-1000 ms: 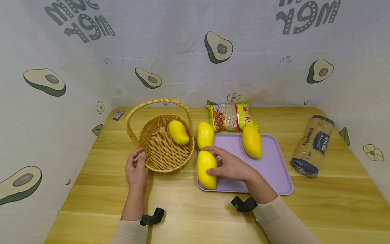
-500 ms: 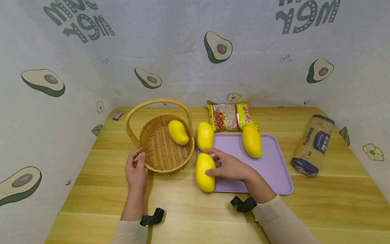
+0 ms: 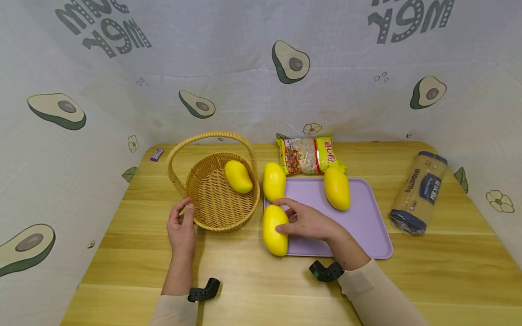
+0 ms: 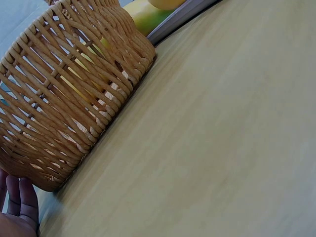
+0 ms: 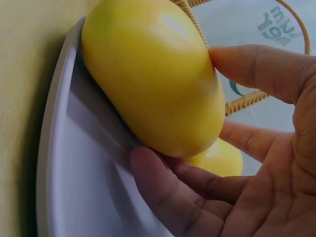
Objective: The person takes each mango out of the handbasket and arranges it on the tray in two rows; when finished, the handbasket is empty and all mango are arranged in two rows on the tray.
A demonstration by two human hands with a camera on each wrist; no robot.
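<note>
My right hand holds a yellow mango at the near left corner of the lilac tray. In the right wrist view, the thumb presses one side of this mango and the fingers reach around its other side. Just beyond it lies a second mango; a third mango rests at the tray's far side. My left hand touches the outer left side of the wicker basket with loosely bent fingers. Inside the basket, one mango leans against the right wall.
Behind the tray lies a yellow food packet. A spaghetti pack lies to the right of the tray. Near the far left table corner is a small purple sachet. The basket's tall handle arches over it. A printed curtain encloses the table.
The mango in my right hand has shifted slightly left and toward me, its tilt changing a little. My left hand stays at the basket.
</note>
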